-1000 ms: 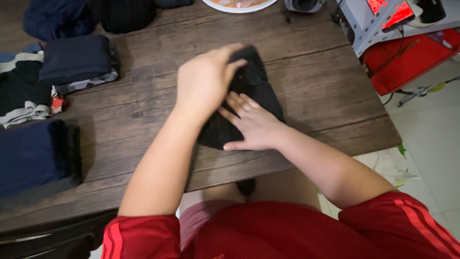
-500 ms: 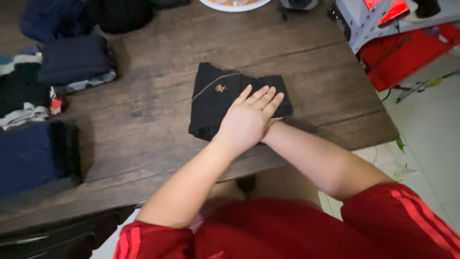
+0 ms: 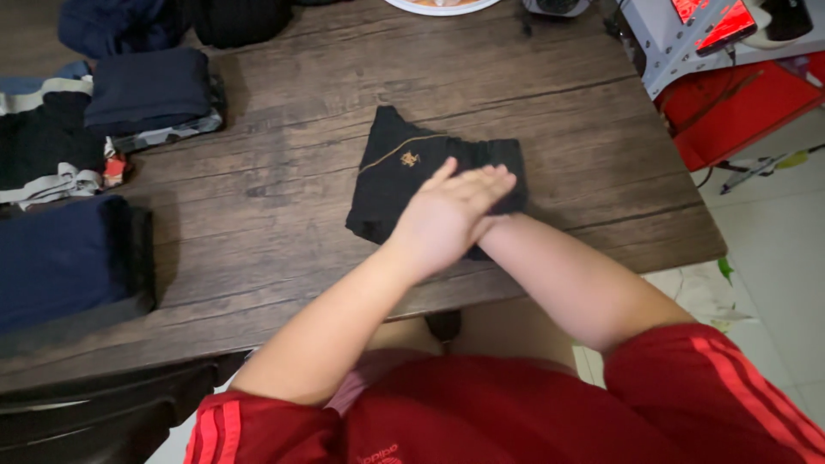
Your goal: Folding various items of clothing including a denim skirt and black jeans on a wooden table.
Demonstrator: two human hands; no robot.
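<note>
Left hand [image 3: 451,215] lies flat, palm down, fingers straight and together, pressing the lower right part of a folded black fabric garment with a thin gold line and small gold emblem [image 3: 404,167]; it grips nothing, just rests open on the cloth. Right hand is hidden under the left hand and wrist: only the right forearm shows, coming in from the lower right and ending beneath the left palm, so cannot tell whether it is open or closed or has hold of anything. The two forearms cross just over the near table edge. The garment sits near the middle of a dark brown wood-grain table [image 3: 284,215], slightly toward the near edge, folded to a rough rectangle, its emblem side up and uncovered at upper left of the hand. Left of it, well apart, a folded navy blue cloth stack [image 3: 64,258] at the table's left edge. Behind that, a folded black garment with grey and white striped bands [image 3: 43,155], and just beside it a folded dark navy piece on top of a camouflage-pattern piece [image 3: 150,90]. More dark clothes [image 3: 232,17] lie at the far left corner. A white round plate rim [image 3: 443,5] is at the far edge, cut off by the frame. Right of the table, a red plastic container [image 3: 739,107] under a grey-white stand on a pale tiled floor [image 3: 773,241]. The person wears red clothing with lighter red stripes [image 3: 516,412].
</note>
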